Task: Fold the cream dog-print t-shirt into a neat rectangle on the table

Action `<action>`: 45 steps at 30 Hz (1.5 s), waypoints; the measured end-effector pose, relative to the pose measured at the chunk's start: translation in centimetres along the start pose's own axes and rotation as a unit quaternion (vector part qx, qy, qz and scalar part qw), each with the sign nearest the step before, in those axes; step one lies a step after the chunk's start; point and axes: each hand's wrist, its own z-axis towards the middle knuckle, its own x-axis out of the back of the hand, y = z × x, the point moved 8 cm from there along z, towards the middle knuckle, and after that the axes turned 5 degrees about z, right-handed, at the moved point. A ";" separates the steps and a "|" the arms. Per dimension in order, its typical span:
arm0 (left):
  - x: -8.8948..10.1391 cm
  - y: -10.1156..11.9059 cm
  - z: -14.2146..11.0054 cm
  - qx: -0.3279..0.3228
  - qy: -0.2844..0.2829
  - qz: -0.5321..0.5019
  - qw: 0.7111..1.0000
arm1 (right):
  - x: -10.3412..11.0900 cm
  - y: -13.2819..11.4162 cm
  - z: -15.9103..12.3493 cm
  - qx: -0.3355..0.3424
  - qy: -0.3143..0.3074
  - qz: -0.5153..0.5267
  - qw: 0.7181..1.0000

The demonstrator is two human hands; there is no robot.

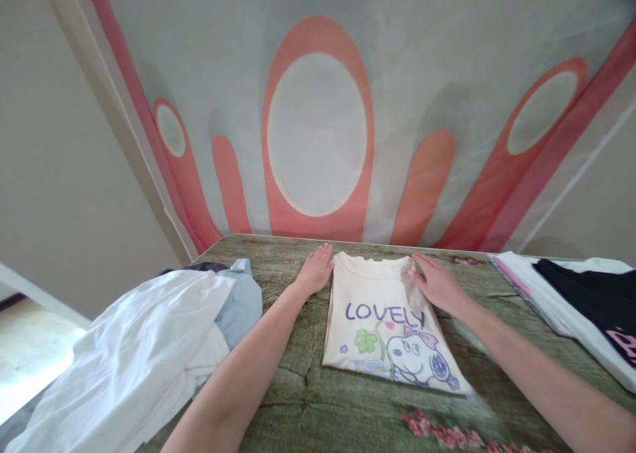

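A cream T-shirt [370, 294] lies folded into a neat rectangle in front of me, its collar toward the far edge. Purple "LOVELY" lettering and a cartoon dog print face up. My left hand [317, 269] rests at the shirt's upper left edge, fingers stretched out and pointing away from me. At the upper right corner, my right hand [433, 279] lies with its fingers extended, the thumb touching the fabric by the collar. Neither hand grips the shirt.
A loose heap of white and light blue clothes [144, 347] covers the table's left side. Folded garments, with a black shirt [586, 294] on top, lie at the right. The wood-patterned tabletop [298, 400] ends at a wall hanging [318, 228] behind.
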 end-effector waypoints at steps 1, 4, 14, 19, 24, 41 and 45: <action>0.3 1.0 -0.1 -0.022 0.001 -0.003 1.000 | 0.1 -1.6 -1.1 0.024 -0.025 0.011 0.999; 0.2 4.2 -0.6 -0.083 -0.023 -0.005 0.996 | 0.3 -6.8 -5.7 0.078 -0.108 0.046 0.990; -1.6 5.7 -1.1 -0.087 -0.062 -0.013 0.994 | 2.1 -10.7 -14.7 0.126 -0.224 0.057 0.965; -1.5 4.3 -0.2 -0.047 -0.005 -0.062 0.997 | 4.5 -9.6 -16.2 0.096 -0.255 0.111 0.956; -1.0 0.8 0.9 0.057 0.070 -0.145 0.985 | 7.1 -5.4 -11.7 0.021 -0.175 0.205 0.963; -1.1 -1.3 2.1 0.170 0.008 -0.246 0.954 | -0.1 2.5 4.3 -0.139 -0.090 0.248 0.955; -0.9 -0.3 3.7 0.156 -0.027 -0.221 0.962 | 0.0 3.4 4.4 -0.137 -0.133 0.216 0.958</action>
